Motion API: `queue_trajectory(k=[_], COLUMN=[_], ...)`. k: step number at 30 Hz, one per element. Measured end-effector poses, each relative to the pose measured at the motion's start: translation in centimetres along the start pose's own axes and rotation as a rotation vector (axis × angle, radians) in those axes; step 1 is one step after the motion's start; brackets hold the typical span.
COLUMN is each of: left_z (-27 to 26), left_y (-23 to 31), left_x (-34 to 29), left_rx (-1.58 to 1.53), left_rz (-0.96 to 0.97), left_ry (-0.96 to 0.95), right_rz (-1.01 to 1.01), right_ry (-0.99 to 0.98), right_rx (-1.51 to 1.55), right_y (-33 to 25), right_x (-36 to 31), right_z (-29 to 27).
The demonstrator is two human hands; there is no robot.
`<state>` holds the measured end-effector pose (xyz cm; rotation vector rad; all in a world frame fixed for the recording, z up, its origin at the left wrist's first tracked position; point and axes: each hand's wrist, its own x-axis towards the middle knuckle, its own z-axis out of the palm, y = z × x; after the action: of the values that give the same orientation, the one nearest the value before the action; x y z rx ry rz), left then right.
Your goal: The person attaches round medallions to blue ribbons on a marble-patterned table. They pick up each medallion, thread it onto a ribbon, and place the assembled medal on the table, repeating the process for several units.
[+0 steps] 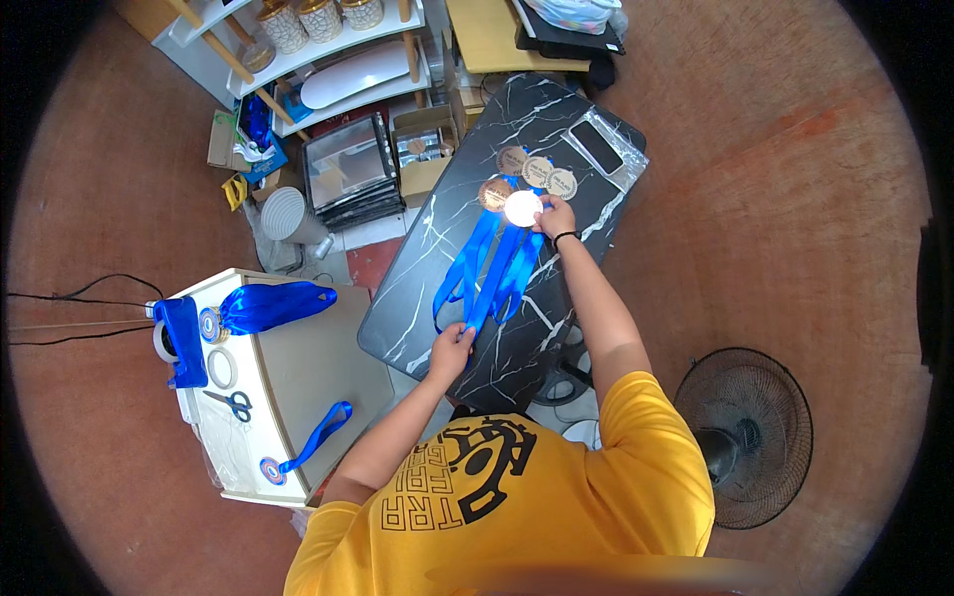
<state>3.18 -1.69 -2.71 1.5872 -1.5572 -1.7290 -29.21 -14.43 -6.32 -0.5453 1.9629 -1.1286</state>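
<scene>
your right hand [556,216], fingers nearly closed, grips the shiny medal [522,209] at the bench [417,298]; your left hand [452,351] pinches a blue ribbon [487,298]. four other medals [538,172] already lie grouped; this one seems unreleased, though glare hides whether it's resting.

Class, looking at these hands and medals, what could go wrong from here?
The blue ribbons could tangle, as they lie close together with the left hand at their lower end. The right hand, at the shiny medal, might nudge the copper-coloured medal beside it out of place.
</scene>
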Motion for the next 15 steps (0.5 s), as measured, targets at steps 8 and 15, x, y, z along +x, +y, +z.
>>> queue_trajectory(k=[8,15], left_z=[0.7,1.1], left_y=[-1.7,-1.4], left_x=[0.7,0.6], left_rx=[-0.018,-0.142], left_rz=[-0.080,-0.271], left_ry=[-0.050,-0.169], right_rz=[-0.010,-0.106], right_ry=[0.093,0.225], right_rx=[-0.060,-0.267], right_y=[0.6,1.8], right_x=[0.6,1.7], right_z=[0.8,1.0])
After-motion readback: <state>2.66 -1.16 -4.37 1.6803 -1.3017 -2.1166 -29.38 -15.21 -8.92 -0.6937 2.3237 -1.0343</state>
